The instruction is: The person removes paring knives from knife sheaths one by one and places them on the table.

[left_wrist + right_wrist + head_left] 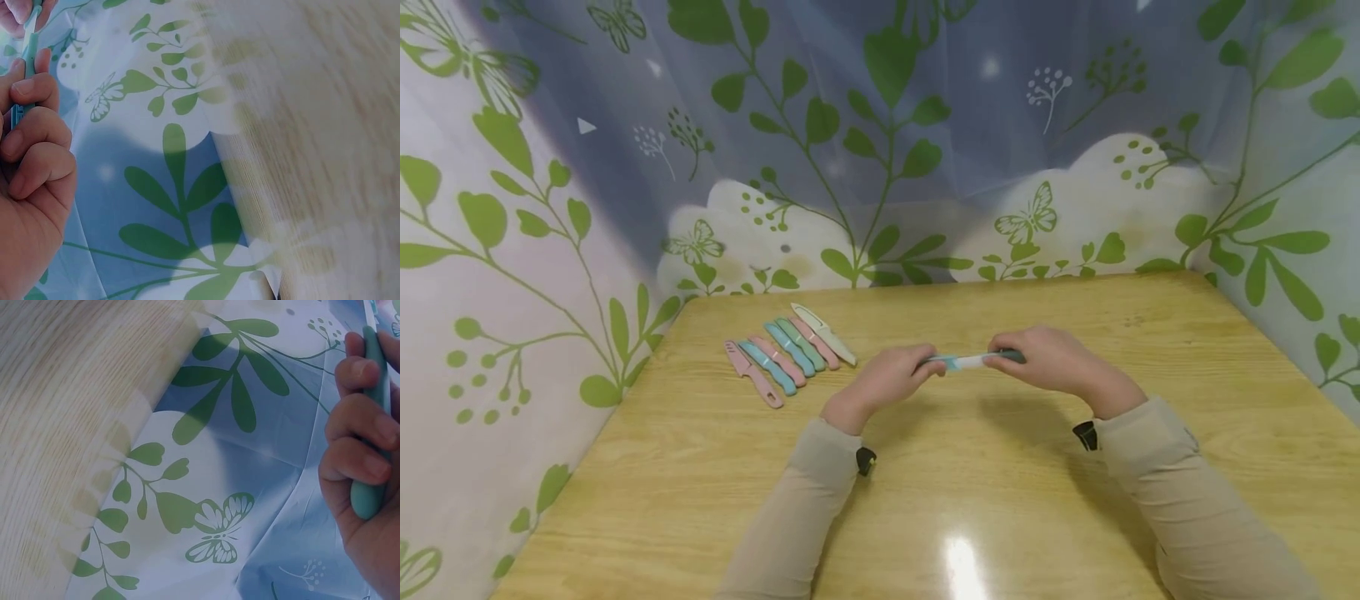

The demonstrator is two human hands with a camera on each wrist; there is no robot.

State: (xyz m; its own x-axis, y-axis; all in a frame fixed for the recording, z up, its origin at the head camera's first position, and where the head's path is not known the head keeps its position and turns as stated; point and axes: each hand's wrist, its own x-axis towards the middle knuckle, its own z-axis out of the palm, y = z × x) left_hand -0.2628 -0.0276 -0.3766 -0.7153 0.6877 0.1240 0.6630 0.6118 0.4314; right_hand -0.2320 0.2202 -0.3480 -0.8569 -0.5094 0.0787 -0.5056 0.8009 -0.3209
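My right hand (1048,358) curls its fingers round the teal handle (369,500) of a small knife, whose rounded butt sticks out below the fingers in the right wrist view. From that handle a white blade (972,362) runs across to my left hand (887,379). The left hand grips a light-blue cover (18,115) at the blade's other end; most of this cover is hidden by the fingers. Both hands are raised over the table, with the knife roughly level between them.
Left of my left hand, several knives lie side by side on the wooden table (985,500): a slotted pink one (752,374), blue, pink and green ones, and a pale cream-green one (823,333). Leaf-patterned cloth (865,167) hangs behind and on both sides.
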